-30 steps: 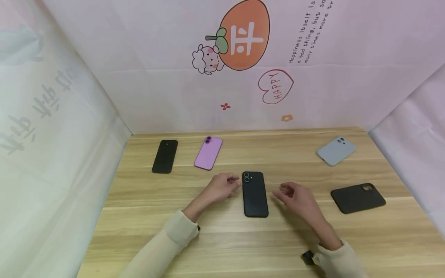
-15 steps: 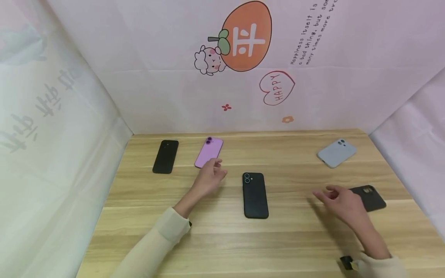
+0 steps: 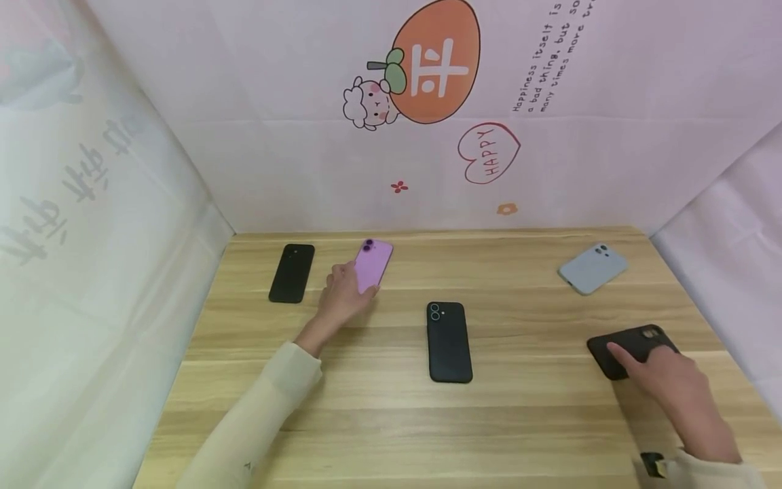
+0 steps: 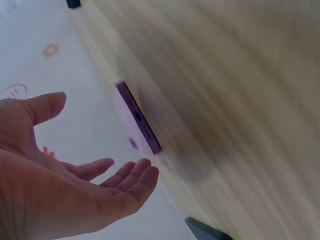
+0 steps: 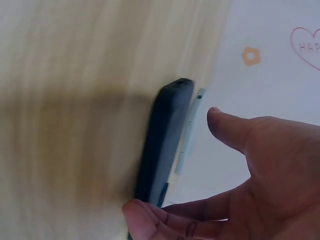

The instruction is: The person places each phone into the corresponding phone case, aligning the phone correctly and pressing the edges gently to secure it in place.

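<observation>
White printed cloth (image 3: 275,163) behind, wood-grain tabletop (image 3: 366,435) under everything. My right hand (image 3: 675,384) arches over the black case (image 3: 634,339) at far right, thumb well apart from the fingers; fingers overlap its near end in the wrist view, firm contact can't tell. My left hand (image 3: 339,295) straddles the pink phone (image 3: 375,261) near the back edge, thumb and fingers spread, not clamped on it. Centre black phone (image 3: 449,346) lies between my hands, touched by neither; left black phone (image 3: 292,274) just beside the pink one, pale blue slab (image 3: 592,269) beyond the case. Risks, my guess: pink phone is thin, so fingertips could skid off its edge and shove it sideways; case might flex or slip if pinched at one end only. Smallest: camera cutout (image 3: 652,331) on the case, could snag a fingertip.
</observation>
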Motion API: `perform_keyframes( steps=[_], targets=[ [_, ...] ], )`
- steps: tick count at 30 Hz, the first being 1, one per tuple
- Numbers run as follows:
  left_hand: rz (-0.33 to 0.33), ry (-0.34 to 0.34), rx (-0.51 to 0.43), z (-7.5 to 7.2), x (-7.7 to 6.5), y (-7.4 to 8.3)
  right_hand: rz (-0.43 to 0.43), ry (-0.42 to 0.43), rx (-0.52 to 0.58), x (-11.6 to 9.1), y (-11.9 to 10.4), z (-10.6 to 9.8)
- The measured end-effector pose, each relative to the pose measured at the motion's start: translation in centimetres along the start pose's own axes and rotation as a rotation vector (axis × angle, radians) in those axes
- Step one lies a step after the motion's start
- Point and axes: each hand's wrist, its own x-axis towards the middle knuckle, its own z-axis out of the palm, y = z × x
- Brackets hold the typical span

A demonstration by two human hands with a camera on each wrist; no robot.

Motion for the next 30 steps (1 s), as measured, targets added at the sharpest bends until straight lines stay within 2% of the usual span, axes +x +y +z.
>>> perform_keyframes(
  steps=[7, 12, 18, 27, 30],
  targets=[
    [-0.016, -0.038, 0.122, -0.8, 1.9, -0.3, 0.002, 0.018, 0.008, 0.8, 0.7, 0.5],
    [-0.025, -0.052, 0.191, -1.0, 2.8, -0.1, 0.069, 0.033, 0.006, 2.0, 0.3, 0.6],
    [-0.030, -0.063, 0.260, -0.3, 3.5, 0.1, 0.200, 0.002, 0.016, 2.7, -0.8, 0.8],
    [-0.058, -0.043, 0.354, 1.2, 4.6, 0.0, 0.253, 0.008, 0.054, 3.4, -2.4, 0.4],
    [-0.070, -0.030, 0.379, 1.7, 4.7, 0.1, 0.239, -0.009, 0.057, 3.9, -2.5, 0.3]
  ],
)
